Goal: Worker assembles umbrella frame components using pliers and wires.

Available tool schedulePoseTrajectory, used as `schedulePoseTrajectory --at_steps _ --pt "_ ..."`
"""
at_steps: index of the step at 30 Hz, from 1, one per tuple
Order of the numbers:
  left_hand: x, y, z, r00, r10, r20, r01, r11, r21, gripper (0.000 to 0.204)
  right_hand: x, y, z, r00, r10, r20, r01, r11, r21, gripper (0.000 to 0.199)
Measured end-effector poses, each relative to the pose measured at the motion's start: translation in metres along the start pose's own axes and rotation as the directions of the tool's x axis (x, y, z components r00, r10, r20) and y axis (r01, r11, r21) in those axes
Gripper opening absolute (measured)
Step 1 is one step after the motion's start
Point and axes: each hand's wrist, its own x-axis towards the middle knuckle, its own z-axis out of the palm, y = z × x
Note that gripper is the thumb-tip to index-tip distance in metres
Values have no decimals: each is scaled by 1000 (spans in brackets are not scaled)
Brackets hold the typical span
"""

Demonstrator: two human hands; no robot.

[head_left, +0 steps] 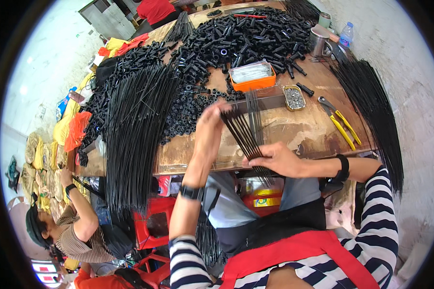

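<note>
A fan of thin black rods [241, 129] slants over the front edge of the table. My right hand [277, 160] grips them near their lower ends, thumb on top. At their upper ends is my left hand [210, 123], its fingertips smeared by motion, so its hold cannot be made out. Just behind the fan, more thin dark rods [253, 108] lie over a low metal block [272, 100] on the table. Close by stand an orange box [253, 85] with pale slips in it and a small tray [294, 98] of tiny metal pieces.
Black tubular parts [255, 36] are heaped across the wooden table [188, 161]. Long rod bundles hang over its edge at left [135, 139] and right [371, 111]. Yellow-handled pliers [340, 123], a metal mug [319, 42] and a bottle [346, 34] are at right. Another person [82, 221] sits at left.
</note>
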Motion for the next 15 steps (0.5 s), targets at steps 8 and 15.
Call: schedulePoseTrajectory --at_steps 8,15 --pt "-130 57 84 993 -65 94 -42 553 832 31 -11 22 13 982 -172 -73 161 978 -133 21" --pt "-145 62 107 946 227 233 -317 803 505 29 -15 24 14 966 -240 -94 238 971 -35 21"
